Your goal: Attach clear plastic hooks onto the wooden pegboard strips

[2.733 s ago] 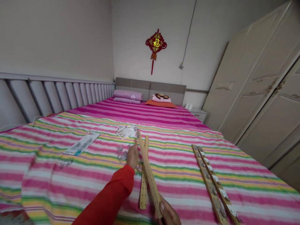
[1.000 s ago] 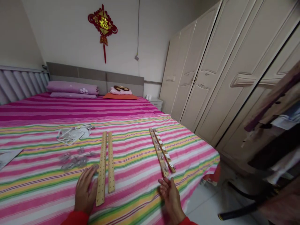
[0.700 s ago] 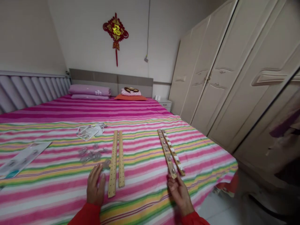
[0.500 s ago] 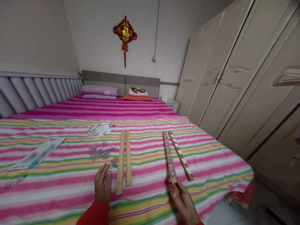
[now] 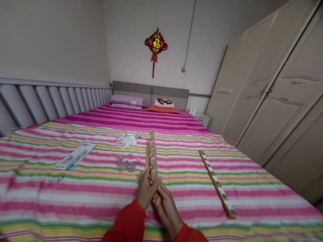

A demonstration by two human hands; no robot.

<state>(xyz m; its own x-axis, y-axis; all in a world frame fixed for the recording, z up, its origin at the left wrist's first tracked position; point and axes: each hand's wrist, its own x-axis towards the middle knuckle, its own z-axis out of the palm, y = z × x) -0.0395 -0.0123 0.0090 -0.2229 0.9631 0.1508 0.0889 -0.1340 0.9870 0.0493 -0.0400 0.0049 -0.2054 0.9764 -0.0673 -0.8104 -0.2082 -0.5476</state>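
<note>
Held strip, near end apparently hidden

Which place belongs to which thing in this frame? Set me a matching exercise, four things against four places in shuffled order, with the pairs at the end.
Things
1. strip with clear pieces
2. strip with white pieces
3. flat package
4. red wall hanging

Places
A. above the headboard
B. on the bedspread, left of the loose clear pieces
C. gripped near its close end, at the left hand and right hand
D. on the bedspread, right of both hands

Pairs: 1-C, 2-D, 3-B, 4-A
</note>
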